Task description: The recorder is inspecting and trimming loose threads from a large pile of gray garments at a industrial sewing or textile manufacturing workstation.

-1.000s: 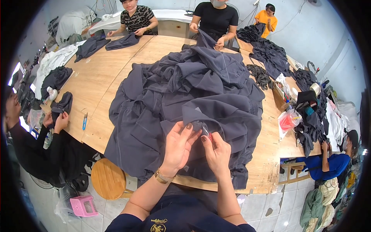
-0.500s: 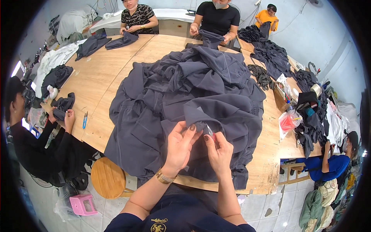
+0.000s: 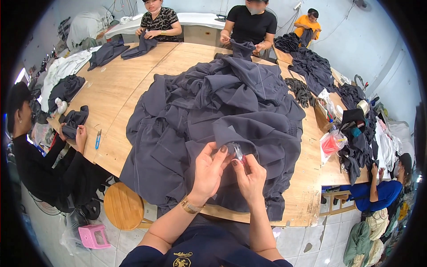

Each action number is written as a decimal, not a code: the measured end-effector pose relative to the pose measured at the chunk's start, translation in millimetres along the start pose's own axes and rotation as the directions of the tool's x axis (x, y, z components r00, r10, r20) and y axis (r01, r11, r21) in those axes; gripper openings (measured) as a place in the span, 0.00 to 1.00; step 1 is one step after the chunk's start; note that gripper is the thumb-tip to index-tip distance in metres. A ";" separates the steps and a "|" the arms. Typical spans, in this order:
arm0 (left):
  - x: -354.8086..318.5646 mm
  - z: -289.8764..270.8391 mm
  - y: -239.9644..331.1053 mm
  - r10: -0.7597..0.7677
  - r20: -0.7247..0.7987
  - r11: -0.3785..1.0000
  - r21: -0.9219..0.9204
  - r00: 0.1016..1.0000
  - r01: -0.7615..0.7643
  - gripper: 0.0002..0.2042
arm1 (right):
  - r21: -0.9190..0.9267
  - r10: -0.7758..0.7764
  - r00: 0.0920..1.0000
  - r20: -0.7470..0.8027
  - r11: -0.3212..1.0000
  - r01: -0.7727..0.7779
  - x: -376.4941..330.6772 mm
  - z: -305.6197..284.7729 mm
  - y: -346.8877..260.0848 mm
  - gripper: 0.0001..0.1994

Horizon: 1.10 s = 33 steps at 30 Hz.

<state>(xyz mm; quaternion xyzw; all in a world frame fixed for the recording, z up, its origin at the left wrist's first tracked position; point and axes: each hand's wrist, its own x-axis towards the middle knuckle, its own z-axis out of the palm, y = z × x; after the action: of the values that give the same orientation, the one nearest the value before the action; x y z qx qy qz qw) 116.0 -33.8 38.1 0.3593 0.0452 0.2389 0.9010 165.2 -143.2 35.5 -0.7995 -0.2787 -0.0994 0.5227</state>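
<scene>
A large heap of dark grey garments (image 3: 178,129) lies in front of me, spread to the near table edge. My left hand (image 3: 207,173) is closed on a folded edge of one garment (image 3: 233,131), thumb and fingers pinching the cloth. In my right hand (image 3: 250,180) is a small pair of thread snips (image 3: 239,155) with metal blades and a bit of red at the grip, largely hidden by the fingers. Their blades point up and left, right beside the cloth at my left fingertips. Whether they touch a thread is too small to tell.
The wooden table (image 3: 129,95) carries blue snips (image 3: 98,139) at left and dark scraps (image 3: 300,90) at right. A clear bag with something red (image 3: 332,142) sits by the right edge. Several people handle dark cloth around the table. A round wooden stool (image 3: 123,206) stands at lower left.
My right hand and the snips have shifted slightly left and tilted, showing more blade. The cloth at my left fingertips has turned a little. At the back left, a person has lifted their cloth.
</scene>
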 end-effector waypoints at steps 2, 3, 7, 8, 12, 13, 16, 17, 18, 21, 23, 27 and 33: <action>-0.3 -0.5 -0.4 0.003 0.000 1.000 0.003 1.000 -0.003 0.10 | -0.006 -0.001 1.000 0.002 1.000 0.001 0.5 0.6 0.5 0.16; -0.3 -1.3 -0.9 0.006 0.008 1.000 0.007 1.000 -0.007 0.10 | -0.010 -0.006 1.000 -0.002 1.000 0.006 0.8 1.2 0.5 0.16; 0.6 -2.1 -1.8 0.015 0.024 1.000 0.018 1.000 -0.016 0.09 | -0.026 -0.015 1.000 -0.011 1.000 0.014 1.8 2.3 2.1 0.16; 1.0 -1.9 -2.4 0.014 0.023 1.000 0.017 1.000 -0.015 0.09 | -0.027 -0.014 1.000 -0.010 1.000 0.014 1.4 2.3 3.5 0.16; 3.3 -4.6 -3.1 0.044 0.003 0.998 0.033 0.999 -0.044 0.08 | 0.080 0.013 0.997 -0.082 0.997 -0.007 2.0 0.1 6.3 0.13; 3.6 -6.8 -2.2 0.056 -0.009 0.998 0.037 0.998 -0.056 0.08 | 0.137 0.037 0.994 -0.106 0.990 -0.023 2.2 -1.1 7.2 0.12; 5.0 -15.0 6.5 0.045 -0.022 0.996 0.079 0.999 -0.043 0.08 | 0.211 0.117 0.978 -0.172 0.974 -0.080 1.1 -13.3 19.6 0.13; 6.0 -22.6 10.3 0.065 -0.024 0.994 0.087 0.998 -0.063 0.08 | 0.240 0.167 0.967 -0.191 0.963 -0.120 -0.7 -19.8 28.7 0.13; 8.8 -34.1 11.2 0.123 -0.114 0.980 0.169 0.986 -0.102 0.09 | 0.274 0.165 0.955 -0.247 0.957 -0.094 -2.6 -27.8 41.0 0.12; 13.2 -65.1 26.5 0.384 -0.367 0.909 0.309 0.847 -0.278 0.11 | 0.460 0.234 0.923 -0.305 0.885 -0.072 -7.5 -53.5 65.9 0.11; 18.0 -86.7 32.5 0.576 -0.422 0.805 0.443 0.700 -0.395 0.12 | 0.249 0.118 0.851 -0.512 0.968 0.016 3.5 -61.2 74.9 0.12; 18.2 -75.5 32.2 0.629 -0.289 0.722 0.561 0.722 -0.405 0.14 | 0.157 0.163 0.871 -0.463 0.982 -0.100 30.6 -78.7 104.7 0.13; 1.9 -30.3 15.1 0.348 0.156 0.409 0.862 0.924 -0.300 0.26 | -0.075 0.043 0.854 -0.518 0.993 -0.096 37.8 -57.3 121.3 0.13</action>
<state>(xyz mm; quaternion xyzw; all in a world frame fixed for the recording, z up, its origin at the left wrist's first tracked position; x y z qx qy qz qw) 104.0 -4.5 26.0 0.7623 0.1113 0.3601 0.5261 270.6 -217.6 -17.3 -0.7781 -0.0943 -0.3042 0.5414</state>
